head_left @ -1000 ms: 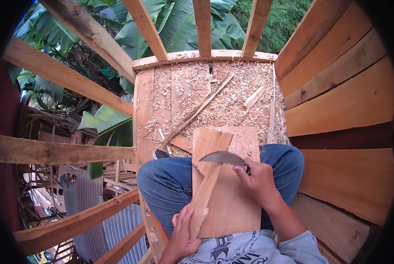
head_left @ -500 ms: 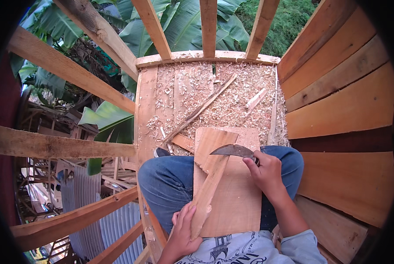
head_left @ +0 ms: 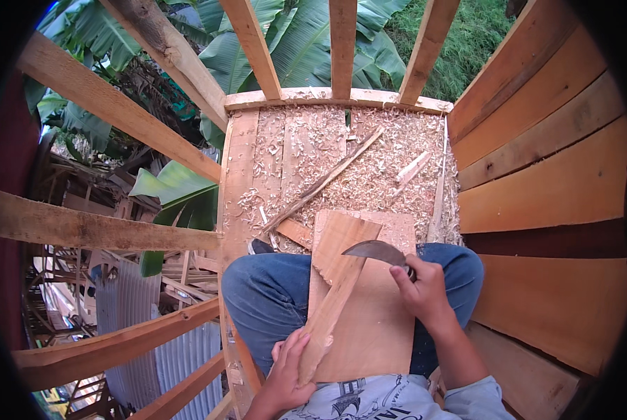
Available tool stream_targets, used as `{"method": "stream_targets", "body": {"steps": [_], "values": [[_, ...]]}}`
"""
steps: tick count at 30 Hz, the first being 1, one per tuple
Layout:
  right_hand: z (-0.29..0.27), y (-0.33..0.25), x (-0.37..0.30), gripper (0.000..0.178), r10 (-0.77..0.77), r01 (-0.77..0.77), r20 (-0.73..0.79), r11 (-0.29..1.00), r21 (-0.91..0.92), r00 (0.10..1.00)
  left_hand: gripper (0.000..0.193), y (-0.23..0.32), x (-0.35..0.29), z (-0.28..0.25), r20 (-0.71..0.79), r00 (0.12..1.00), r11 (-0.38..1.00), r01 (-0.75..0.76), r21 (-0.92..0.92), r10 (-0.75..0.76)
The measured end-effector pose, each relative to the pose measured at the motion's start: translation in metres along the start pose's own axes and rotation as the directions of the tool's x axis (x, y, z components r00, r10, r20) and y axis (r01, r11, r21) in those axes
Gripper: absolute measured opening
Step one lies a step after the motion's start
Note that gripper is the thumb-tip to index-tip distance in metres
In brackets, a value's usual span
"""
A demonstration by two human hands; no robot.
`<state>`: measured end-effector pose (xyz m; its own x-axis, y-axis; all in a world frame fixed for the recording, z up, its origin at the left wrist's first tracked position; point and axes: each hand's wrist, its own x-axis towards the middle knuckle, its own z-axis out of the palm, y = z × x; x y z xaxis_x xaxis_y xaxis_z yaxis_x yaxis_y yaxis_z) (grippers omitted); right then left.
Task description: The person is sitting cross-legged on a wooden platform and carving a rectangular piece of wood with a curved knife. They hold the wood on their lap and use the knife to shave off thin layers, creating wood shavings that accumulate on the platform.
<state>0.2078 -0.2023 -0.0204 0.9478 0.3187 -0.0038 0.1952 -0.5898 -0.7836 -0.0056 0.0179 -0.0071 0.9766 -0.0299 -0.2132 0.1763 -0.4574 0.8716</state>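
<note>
low in the frame, just left of centre, the left hand (head_left: 289,371) is clamped around the lower end of a narrow wooden piece (head_left: 334,301), which slants up and to the right across a flat board (head_left: 376,329) lying on the person's lap. the right hand (head_left: 422,290), right of centre, is closed tight on the handle of a curved blade (head_left: 375,250); the dark blade reaches left from the fist, and its tip lies at the upper part of the wooden piece, seemingly touching the wood, though that cannot be told for sure. the wide upper end of the piece lies near the board's top edge. both knees, in blue jeans (head_left: 271,301), show to either side of the board. above the lap, in the upper middle of the frame, a plank floor (head_left: 243,168) is strewn with pale wood shavings (head_left: 390,182), and a long thin stick (head_left: 324,182) lies slantwise across them. bare timber rails (head_left: 117,119) fan out across the left side and the top, with banana leaves (head_left: 180,189) behind them. stacked planks form a wall (head_left: 544,140) down the right side.
</note>
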Motion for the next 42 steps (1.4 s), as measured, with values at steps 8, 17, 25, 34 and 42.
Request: {"method": "stream_targets", "body": {"steps": [8,17,25,34,42], "values": [[0.026,-0.017,-0.028,0.015,-0.019,0.011,0.058,0.992,0.129,0.998,0.086,-0.005,-0.008,-0.008,-0.018,1.000,1.000,0.013,0.009,-0.013],[-0.006,-0.006,-0.007,0.009,-0.072,0.080,0.117,0.995,-0.061,0.990,0.085,0.001,-0.003,0.003,-0.043,0.999,0.999,0.011,0.042,-0.009],[0.002,-0.007,0.004,0.015,-0.137,0.155,0.097,0.964,-0.216,0.986,0.087,-0.002,-0.012,0.006,-0.090,0.996,0.998,-0.009,0.057,0.014],[0.000,-0.015,-0.008,0.042,0.154,-0.164,-0.119,0.983,-0.083,0.981,0.093,-0.017,-0.026,0.014,-0.093,0.992,0.996,-0.089,0.003,0.089],[0.004,0.017,-0.004,0.029,-0.140,0.145,0.078,0.987,-0.064,0.987,0.093,-0.014,-0.006,0.012,-0.067,0.996,0.996,-0.052,0.075,0.057]]}}
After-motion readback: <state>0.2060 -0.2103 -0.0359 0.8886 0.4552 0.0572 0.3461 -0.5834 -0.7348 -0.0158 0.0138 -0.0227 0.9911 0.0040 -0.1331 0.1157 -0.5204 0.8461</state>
